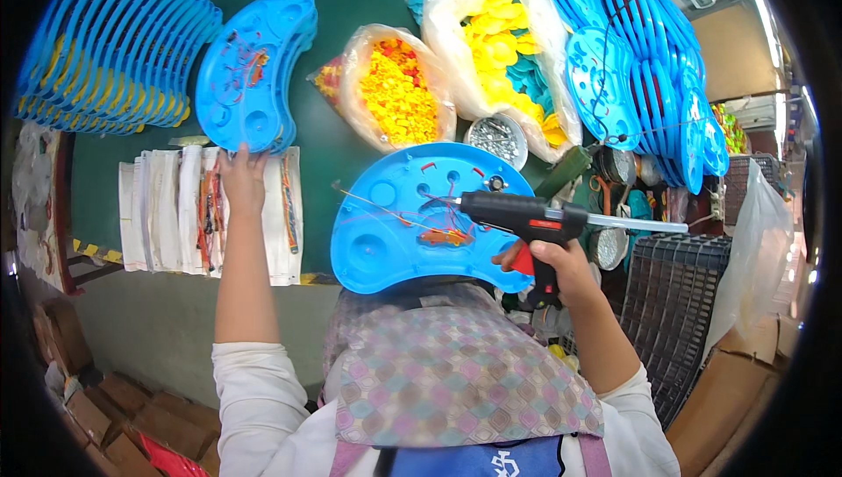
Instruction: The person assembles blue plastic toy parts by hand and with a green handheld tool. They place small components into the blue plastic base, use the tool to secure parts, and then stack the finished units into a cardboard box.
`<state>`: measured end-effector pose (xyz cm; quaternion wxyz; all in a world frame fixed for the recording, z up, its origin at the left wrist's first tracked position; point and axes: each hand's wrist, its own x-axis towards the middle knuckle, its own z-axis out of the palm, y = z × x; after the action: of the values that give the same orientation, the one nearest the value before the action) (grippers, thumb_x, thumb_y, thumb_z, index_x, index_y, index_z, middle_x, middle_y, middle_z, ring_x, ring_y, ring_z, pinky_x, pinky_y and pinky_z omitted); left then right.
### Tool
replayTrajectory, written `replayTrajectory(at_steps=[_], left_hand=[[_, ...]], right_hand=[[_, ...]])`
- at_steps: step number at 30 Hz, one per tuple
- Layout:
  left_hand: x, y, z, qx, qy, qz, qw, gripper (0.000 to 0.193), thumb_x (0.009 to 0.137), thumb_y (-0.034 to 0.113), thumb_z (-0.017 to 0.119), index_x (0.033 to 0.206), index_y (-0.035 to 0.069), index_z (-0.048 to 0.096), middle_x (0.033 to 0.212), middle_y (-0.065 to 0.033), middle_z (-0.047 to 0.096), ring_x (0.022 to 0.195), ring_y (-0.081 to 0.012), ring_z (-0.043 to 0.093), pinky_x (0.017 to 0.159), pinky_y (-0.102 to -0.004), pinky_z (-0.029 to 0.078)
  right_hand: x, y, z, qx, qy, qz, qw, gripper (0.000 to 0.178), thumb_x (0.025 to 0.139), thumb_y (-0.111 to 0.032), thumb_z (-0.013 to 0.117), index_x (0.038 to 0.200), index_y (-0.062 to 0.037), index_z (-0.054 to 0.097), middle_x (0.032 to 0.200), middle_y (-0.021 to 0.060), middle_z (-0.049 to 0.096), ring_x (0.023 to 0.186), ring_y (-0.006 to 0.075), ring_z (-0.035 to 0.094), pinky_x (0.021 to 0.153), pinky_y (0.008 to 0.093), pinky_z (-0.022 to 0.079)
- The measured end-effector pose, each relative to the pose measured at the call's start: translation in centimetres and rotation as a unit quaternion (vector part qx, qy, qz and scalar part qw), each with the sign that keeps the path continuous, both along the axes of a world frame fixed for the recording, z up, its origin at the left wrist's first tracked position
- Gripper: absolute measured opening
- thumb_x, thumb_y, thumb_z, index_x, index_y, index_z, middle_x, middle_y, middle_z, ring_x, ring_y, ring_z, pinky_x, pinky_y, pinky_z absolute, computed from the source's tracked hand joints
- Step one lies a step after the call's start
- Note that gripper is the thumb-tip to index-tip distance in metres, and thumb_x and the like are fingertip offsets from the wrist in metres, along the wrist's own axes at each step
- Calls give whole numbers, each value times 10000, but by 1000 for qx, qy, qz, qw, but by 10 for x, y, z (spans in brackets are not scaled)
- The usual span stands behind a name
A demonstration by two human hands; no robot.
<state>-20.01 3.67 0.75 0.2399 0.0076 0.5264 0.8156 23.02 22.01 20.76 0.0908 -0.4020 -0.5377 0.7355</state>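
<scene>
My right hand [566,268] is wrapped round the handle of a black hot glue gun [513,212], a clear glue stick jutting from its back. The gun's nozzle is over a bean-shaped blue plastic shell [364,223] in front of me. Thin wires and a small orange circuit board [445,237] lie inside this shell. My left hand [244,174] reaches forward with fingers stretched out, at the near end of a stack of similar blue shells [250,122]. Beneath that hand are white bundles [189,205] with coloured wires; whether the fingertips touch the stack or the wires I cannot tell.
Open bags hold small yellow and red parts [399,96] and larger yellow and teal pieces [495,34]. A bowl of screws [496,137] stands beyond the shell. Blue shells are stacked far left [114,47] and right [645,74]. A dark crate [675,302] is at right.
</scene>
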Motion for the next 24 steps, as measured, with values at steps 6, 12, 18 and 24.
replayTrajectory(at_steps=[6,12,18,24], left_hand=[[75,-13,21,-211,80,-13,974,532,1020,333,581,1371,-41,442,1207,-142,560,929,-183,639,847,-330,528],[153,-28,73,-192,168,-240,937,274,965,172,647,1181,6,624,1010,-53,602,831,-117,574,734,-250,483],[165,-31,86,-360,307,-278,836,291,907,135,682,1158,2,621,899,-87,555,734,-148,547,662,-266,467],[169,-29,77,-368,346,-264,822,283,987,169,554,1186,-27,596,1049,-210,672,913,-321,668,771,-403,509]], right_hand=[[-23,-5,-17,6,-58,-12,998,330,907,-177,668,1167,16,606,855,111,713,720,147,663,595,294,546],[-47,1,-19,78,-139,70,985,319,896,-176,667,1148,10,610,807,72,677,713,139,647,623,292,515],[-17,15,-33,109,-104,-13,989,382,880,-159,695,1197,20,578,840,70,672,720,135,642,595,290,528],[0,15,-15,103,-113,-23,988,432,857,-152,718,1212,6,530,822,46,604,684,107,559,612,279,485]])
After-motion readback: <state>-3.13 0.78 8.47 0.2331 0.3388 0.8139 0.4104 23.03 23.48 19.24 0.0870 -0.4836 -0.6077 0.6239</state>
